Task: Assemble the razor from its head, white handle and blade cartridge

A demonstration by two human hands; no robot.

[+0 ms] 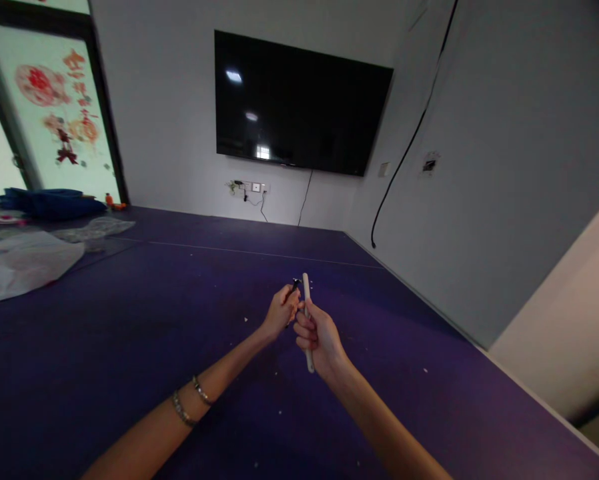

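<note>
My left hand [282, 309] is closed around the black handle of a small tool [295, 285], whose head looks pale and metallic. The exact kind of tool is too small to make out. Close beside it, my right hand [321, 337] grips a slim off-white stick [306, 285] near its middle. The stick stands nearly upright in view, its lower end showing below my fingers. The tool's head is right next to the upper part of the stick; I cannot tell whether they touch. Small white bits [245, 319] are scattered over the dark purple surface [189, 347] under my hands.
A clear plastic sheet [34, 263] and a folded blue cloth [54, 203] lie at the far left, near a small orange object [110, 201]. A black cable [404, 150] hangs down the right wall. Beyond the surface, a television [299, 107] is mounted above sockets [255, 188].
</note>
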